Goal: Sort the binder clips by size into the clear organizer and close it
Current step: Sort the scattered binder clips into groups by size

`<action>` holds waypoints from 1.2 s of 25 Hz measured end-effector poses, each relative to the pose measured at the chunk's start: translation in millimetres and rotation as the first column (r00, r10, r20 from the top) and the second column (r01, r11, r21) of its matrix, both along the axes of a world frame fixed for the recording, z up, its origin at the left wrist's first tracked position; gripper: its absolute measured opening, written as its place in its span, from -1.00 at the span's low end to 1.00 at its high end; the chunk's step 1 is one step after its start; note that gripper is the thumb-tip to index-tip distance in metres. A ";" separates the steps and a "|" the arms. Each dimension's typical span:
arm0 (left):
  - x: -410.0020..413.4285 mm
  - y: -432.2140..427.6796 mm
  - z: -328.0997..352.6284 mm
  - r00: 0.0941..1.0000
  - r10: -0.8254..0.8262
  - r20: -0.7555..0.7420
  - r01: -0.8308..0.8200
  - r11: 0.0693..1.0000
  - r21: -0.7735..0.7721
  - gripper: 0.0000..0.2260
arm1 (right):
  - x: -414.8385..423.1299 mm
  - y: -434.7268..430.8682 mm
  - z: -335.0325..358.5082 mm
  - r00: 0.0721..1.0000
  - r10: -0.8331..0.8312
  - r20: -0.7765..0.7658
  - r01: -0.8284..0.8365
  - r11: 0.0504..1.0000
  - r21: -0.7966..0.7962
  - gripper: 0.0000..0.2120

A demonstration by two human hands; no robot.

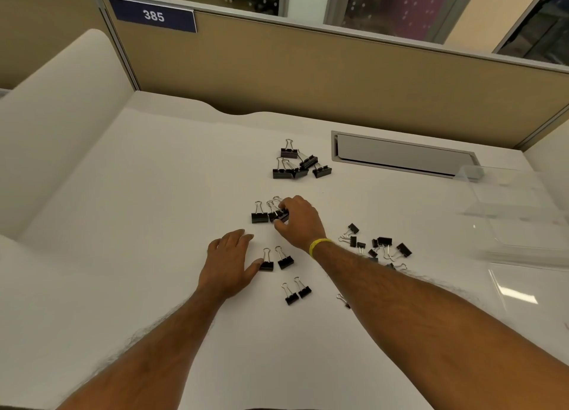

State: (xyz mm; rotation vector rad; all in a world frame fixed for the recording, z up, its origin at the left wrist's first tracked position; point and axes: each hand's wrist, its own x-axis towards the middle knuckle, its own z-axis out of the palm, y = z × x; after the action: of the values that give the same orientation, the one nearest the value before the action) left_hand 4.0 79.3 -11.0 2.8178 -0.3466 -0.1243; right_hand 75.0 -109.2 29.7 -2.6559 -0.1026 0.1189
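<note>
A white desk seen from above, with black binder clips lying in loose groups by size.

The right hand, a yellow wristband on its wrist, reaches to the middle of the desk. Its fingers curl down from the far side and its thumb closes from the near side, pinching one clip out of the middle clips. This clip's black body runs roughly left to right, and its wire handles point away to the far side. One more clip of the group stands just left of the hand, untouched.

The left hand lies flat on the desk, near and left of the right hand, with its fingers straight and relaxed and holding nothing. Its thumb tip touches the nearest of four near clips.

The big clips lie in a heap on the far side. The small clips are scattered to the right, just past the right forearm.

The organizer stands at the right edge of the desk, well apart from both hands. It is clear and blurred, so its compartments cannot be made out, and no clip shows inside it.

The move ahead probably turns on this: the organizer lies to the right of the pinched clip, and the right hand is the nearer one. Its path would pass over the small clips.
</note>
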 end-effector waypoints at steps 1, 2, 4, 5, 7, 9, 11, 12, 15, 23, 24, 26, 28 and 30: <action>3.0 0.7 -0.2 1.000 -0.002 0.007 0.002 1.000 -0.004 -0.45 | 6.0 3.4 -0.8 1.000 -0.002 -0.010 0.002 1.000 -0.002 -0.67; 5.7 1.3 -0.5 1.000 -0.004 0.012 0.004 1.000 -0.010 -0.45 | 11.1 6.5 -1.6 1.000 -0.002 -0.018 0.002 1.000 -0.003 -0.67; 11.4 2.8 -1.3 1.000 -0.006 0.019 0.007 1.000 -0.018 -0.44 | 19.9 13.2 -2.9 1.000 0.008 -0.026 -0.009 1.000 -0.015 -0.67; 13.9 3.6 -1.8 1.000 -0.005 0.023 0.005 1.000 -0.020 -0.44 | 23.3 16.2 -3.4 1.000 0.016 -0.026 -0.017 0.999 -0.028 -0.67; 18.5 5.0 -3.1 1.000 0.001 0.025 0.000 1.000 -0.023 -0.44 | 29.4 22.1 -4.8 0.999 0.030 -0.023 -0.032 0.997 -0.071 -0.66; 22.2 6.1 -4.0 1.000 0.003 0.017 -0.003 1.000 -0.022 -0.44 | 33.5 26.0 -6.3 0.999 0.045 -0.026 -0.048 0.992 -0.118 -0.65; 25.2 7.5 -5.4 1.000 0.002 0.011 -0.001 1.000 -0.023 -0.43 | 35.3 27.7 -7.7 0.998 0.061 -0.030 -0.065 0.985 -0.159 -0.64; 26.4 8.1 -5.6 1.000 0.000 0.013 0.000 1.000 -0.022 -0.42 | 35.1 27.7 -8.3 0.997 0.069 -0.029 -0.073 0.981 -0.178 -0.63; 28.9 7.9 -5.5 1.000 -0.006 0.013 0.006 1.000 -0.012 -0.41 | 32.8 25.7 -9.9 0.996 0.084 -0.024 -0.087 0.977 -0.196 -0.61; 25.6 -3.5 0.6 1.000 -0.021 0.001 0.021 1.000 -0.014 -0.42 | 8.2 3.1 -10.6 0.998 0.056 0.021 -0.053 0.988 -0.146 -0.61; 24.3 -5.8 1.5 1.000 -0.026 0.004 0.026 1.000 -0.017 -0.43 | 1.6 -2.9 -12.1 0.998 0.054 0.023 -0.050 0.988 -0.143 -0.61; 21.5 -11.5 3.5 0.999 -0.039 0.011 0.040 0.999 -0.029 -0.43 | -12.3 -14.9 -14.8 0.999 0.044 0.027 -0.040 0.991 -0.129 -0.60; 18.5 -18.1 5.1 0.998 -0.054 0.025 0.055 0.998 -0.035 -0.41 | -26.5 -25.9 -17.5 0.999 0.038 0.031 -0.034 0.993 -0.112 -0.59; 16.1 -25.7 6.2 0.996 -0.079 0.036 0.080 0.996 -0.028 -0.39 | -40.5 -37.0 -21.7 0.999 0.040 0.021 -0.038 0.994 -0.104 -0.55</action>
State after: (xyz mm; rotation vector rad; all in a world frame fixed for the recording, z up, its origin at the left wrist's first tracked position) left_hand 20.1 53.6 -4.8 2.7802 -0.4649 -0.0861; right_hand 34.5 -146.2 8.0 -2.7601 -0.1605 0.1089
